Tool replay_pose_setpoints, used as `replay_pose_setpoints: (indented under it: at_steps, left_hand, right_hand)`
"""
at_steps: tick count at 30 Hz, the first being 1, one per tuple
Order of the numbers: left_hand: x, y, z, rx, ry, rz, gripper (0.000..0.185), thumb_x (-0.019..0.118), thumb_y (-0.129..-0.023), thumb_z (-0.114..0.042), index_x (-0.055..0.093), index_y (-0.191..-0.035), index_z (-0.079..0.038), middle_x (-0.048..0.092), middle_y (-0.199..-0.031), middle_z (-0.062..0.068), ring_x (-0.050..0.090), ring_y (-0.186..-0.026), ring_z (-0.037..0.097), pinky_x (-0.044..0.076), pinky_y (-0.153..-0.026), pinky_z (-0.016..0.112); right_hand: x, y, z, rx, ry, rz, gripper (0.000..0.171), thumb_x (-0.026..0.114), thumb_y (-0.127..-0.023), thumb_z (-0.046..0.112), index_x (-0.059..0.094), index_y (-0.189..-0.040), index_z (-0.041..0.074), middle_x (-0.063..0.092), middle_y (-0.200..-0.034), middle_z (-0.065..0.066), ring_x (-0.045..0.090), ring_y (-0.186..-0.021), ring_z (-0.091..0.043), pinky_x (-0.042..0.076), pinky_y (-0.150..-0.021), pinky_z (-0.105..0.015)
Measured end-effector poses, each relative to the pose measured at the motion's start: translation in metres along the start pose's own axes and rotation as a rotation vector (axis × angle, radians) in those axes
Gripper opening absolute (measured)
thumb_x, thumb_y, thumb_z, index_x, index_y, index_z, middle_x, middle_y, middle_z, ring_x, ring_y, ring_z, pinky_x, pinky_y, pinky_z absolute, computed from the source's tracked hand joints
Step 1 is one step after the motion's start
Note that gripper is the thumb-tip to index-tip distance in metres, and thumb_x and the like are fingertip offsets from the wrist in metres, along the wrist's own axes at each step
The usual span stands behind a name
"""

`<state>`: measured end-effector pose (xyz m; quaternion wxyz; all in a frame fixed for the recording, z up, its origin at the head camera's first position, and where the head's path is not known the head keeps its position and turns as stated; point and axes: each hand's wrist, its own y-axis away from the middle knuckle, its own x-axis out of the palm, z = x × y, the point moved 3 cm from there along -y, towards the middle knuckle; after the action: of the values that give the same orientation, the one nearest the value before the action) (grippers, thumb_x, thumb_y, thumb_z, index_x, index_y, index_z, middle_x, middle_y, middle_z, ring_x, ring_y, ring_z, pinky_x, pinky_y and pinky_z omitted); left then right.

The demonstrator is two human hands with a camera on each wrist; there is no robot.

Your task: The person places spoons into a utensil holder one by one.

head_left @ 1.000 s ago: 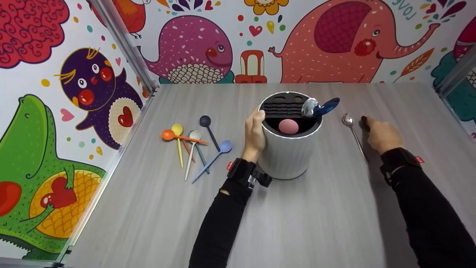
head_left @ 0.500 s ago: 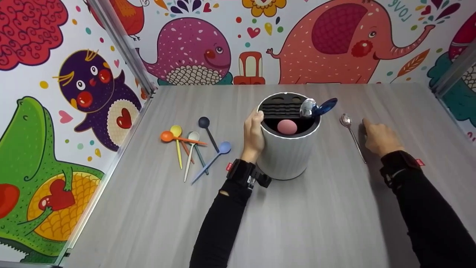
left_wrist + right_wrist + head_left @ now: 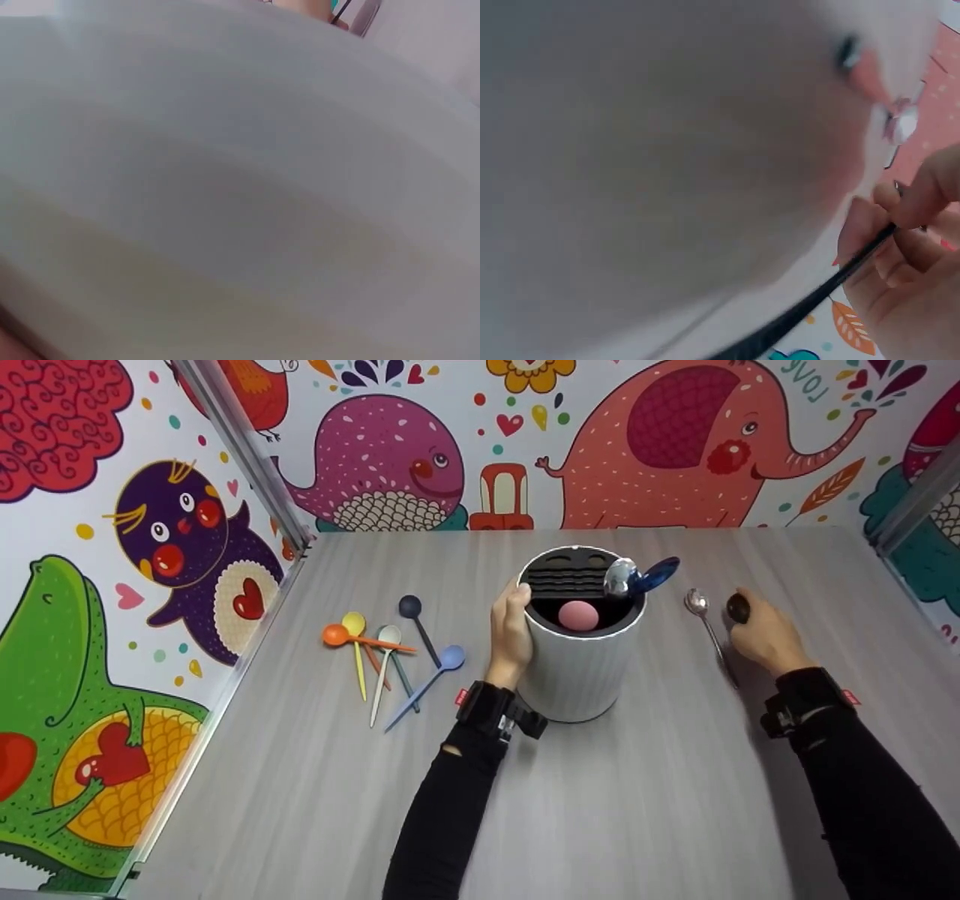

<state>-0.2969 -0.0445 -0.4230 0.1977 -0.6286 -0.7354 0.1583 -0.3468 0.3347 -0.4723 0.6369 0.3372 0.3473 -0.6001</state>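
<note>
A grey wood-grain table [image 3: 600, 810] sits between cartoon-animal walls [image 3: 97, 547]; "LOVE" reads upside down, top right. Pastel plastic spoons [image 3: 386, 660] lie left. The left hand [image 3: 511, 634] grips the white ribbed cylindrical holder [image 3: 577, 675]. Beside a steel spoon [image 3: 709, 634], the right hand [image 3: 765, 637] pinches a dark slim-handled spoon [image 3: 738, 607].

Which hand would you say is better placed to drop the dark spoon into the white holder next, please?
Right. The right hand already pinches the dark spoon, beside the white holder. The left hand grips the holder's side.
</note>
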Motion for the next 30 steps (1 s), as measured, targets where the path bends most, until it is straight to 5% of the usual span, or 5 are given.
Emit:
replay_pose_setpoints:
  at_steps: [8, 15, 19, 26, 30]
  left_hand:
    - [-0.001, 0.001, -0.001, -0.012, -0.033, -0.009, 0.054, 0.033, -0.096, -0.027, 0.066, -0.12, 0.008, 0.068, -0.116, 0.019, 0.062, -0.107, 0.021, 0.046, -0.099, 0.033]
    - [-0.001, 0.002, 0.0, -0.023, -0.035, -0.013, 0.053, 0.034, -0.095, -0.027, 0.066, -0.119, 0.008, 0.069, -0.116, 0.019, 0.062, -0.107, 0.02, 0.047, -0.098, 0.032]
    - [0.001, 0.001, 0.001, -0.019, -0.03, -0.01, 0.053, 0.034, -0.095, -0.027, 0.066, -0.119, 0.008, 0.069, -0.115, 0.019, 0.063, -0.106, 0.021, 0.047, -0.098, 0.033]
    - [-0.001, 0.0, 0.0, -0.008, -0.042, -0.019, 0.054, 0.034, -0.095, -0.028, 0.067, -0.116, 0.008, 0.069, -0.112, 0.018, 0.062, -0.104, 0.02, 0.047, -0.096, 0.032]
    - [-0.001, 0.0, 0.0, -0.001, -0.038, -0.015, 0.054, 0.034, -0.095, -0.028, 0.067, -0.117, 0.008, 0.069, -0.113, 0.019, 0.063, -0.105, 0.02, 0.047, -0.097, 0.032]
  right_hand:
    - [-0.001, 0.002, 0.01, 0.082, -0.28, -0.098, 0.065, 0.046, -0.091, 0.011, 0.035, -0.154, -0.003, 0.043, -0.147, -0.036, 0.041, -0.134, -0.047, 0.034, -0.108, -0.056]
    - [0.003, 0.008, 0.018, 0.151, -0.378, -0.103, 0.066, 0.054, -0.093, 0.021, 0.035, -0.154, 0.003, 0.047, -0.135, -0.027, 0.046, -0.113, -0.033, 0.04, -0.086, -0.033]
    - [0.002, 0.012, 0.025, 0.159, -0.391, -0.172, 0.063, 0.056, -0.1, 0.043, 0.045, -0.146, 0.002, 0.052, -0.128, -0.021, 0.048, -0.101, -0.025, 0.041, -0.077, -0.028]
    - [-0.005, 0.016, 0.046, 0.069, -0.473, -0.224, 0.059, 0.043, -0.103, 0.056, 0.059, -0.113, 0.0, 0.048, -0.076, -0.002, 0.043, -0.06, -0.011, 0.038, -0.055, -0.027]
    - [-0.005, 0.02, 0.059, 0.013, -0.749, -0.197, 0.045, 0.053, -0.103, 0.047, 0.059, -0.096, 0.003, 0.037, -0.055, 0.008, 0.031, -0.041, -0.004, 0.028, -0.038, -0.023]
